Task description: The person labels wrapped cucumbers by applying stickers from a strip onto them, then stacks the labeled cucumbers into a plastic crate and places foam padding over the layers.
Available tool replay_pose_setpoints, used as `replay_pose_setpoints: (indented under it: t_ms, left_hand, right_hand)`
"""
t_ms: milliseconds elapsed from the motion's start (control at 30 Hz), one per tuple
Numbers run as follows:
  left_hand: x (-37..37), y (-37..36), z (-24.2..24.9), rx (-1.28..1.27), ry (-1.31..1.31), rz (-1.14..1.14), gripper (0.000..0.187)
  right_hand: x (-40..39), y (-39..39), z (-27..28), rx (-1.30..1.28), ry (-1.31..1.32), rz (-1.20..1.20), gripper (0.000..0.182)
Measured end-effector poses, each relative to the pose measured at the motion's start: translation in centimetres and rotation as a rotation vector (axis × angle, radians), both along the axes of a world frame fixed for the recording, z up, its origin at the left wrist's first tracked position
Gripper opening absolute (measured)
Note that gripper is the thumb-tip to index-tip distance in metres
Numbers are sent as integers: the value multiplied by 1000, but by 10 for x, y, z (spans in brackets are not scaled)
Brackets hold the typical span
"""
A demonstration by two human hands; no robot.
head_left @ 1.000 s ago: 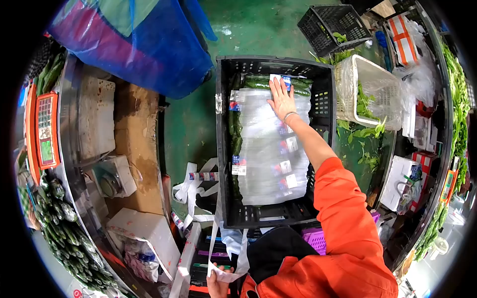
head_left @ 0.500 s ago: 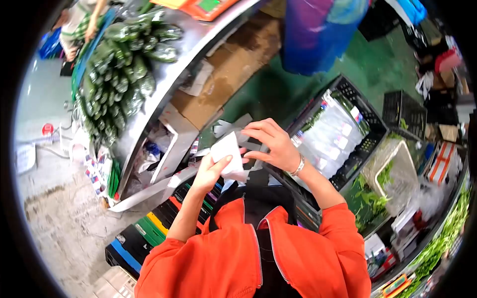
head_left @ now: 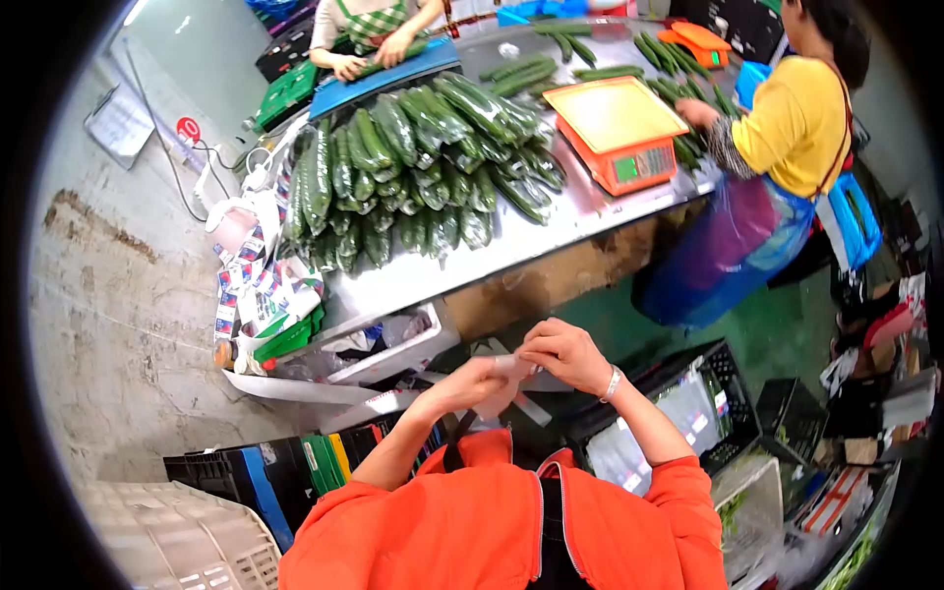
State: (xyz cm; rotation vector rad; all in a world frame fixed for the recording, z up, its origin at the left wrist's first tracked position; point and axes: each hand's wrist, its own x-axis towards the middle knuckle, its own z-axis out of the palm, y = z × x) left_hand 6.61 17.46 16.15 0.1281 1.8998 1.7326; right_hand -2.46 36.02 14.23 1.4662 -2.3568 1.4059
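Note:
In front of my chest, my left hand (head_left: 464, 385) is closed on a small white paper-like pad (head_left: 500, 400), partly hidden by the fingers and blurred. My right hand (head_left: 568, 356) meets it at the upper edge, thumb and fingers pinched together on the white piece. Beyond both hands stands a steel table (head_left: 393, 287) bearing a heap of plastic-wrapped cucumbers (head_left: 413, 162). An orange scale (head_left: 629, 167) with a yellowish top sits to the right of the heap.
A black crate (head_left: 742, 393) of clear-wrapped packs stands at my right. Several folded crates (head_left: 261, 482) and a cream basket (head_left: 177, 531) are at my left. One co-worker in yellow (head_left: 796, 128) stands right of the table; another's hands (head_left: 393, 47) work over a blue board (head_left: 383, 79).
My view has swung up and left, bringing more of the table and both co-workers in. My right hand, earlier open beside the pad, now pinches at its edge.

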Motion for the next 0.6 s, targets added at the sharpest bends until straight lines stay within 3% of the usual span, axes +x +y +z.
replay_pose_setpoints:
  t_ms: [67,100,133,167,233,300,367,433,500,567,600]
  left_hand:
    - [4,-27,-16,159,-170,-44,34]
    - [8,-39,-27,275,-226,-12,32]
    - [14,-46,-24,691,-331,184,28]
    - [7,-62,-50,1007,-185,146,30]
    - [-20,-92,-37,1107,-9,599,32]
    - [-71,-107,6,1375,-99,1106,31]
    - [-145,-142,-6,1090,336,1045,29]
    - [-213,-159,-1,275,558,1275,40]
    - [-269,-172,7,-561,722,1429,57]
    - [-305,-179,7,-1141,887,1467,66]
    - [-314,-186,13,-1159,710,1332,62]
  right_hand:
    - [-23,-6,7,-77,-367,150,7]
    - [-38,-4,9,-138,-515,58,9]
    - [-52,0,18,-233,-742,-119,12]
    - [-71,2,3,-442,-871,-385,15]
    - [-94,19,5,-782,-860,-425,18]
    - [-96,23,8,-828,-797,-514,20]
    - [-87,15,6,-753,-773,-552,20]
    - [-73,3,8,-709,-763,-564,18]
    - [-67,2,-2,-696,-760,-518,18]
    - [-56,-2,2,-755,-770,-519,17]
    - [-52,0,3,-763,-761,-510,17]
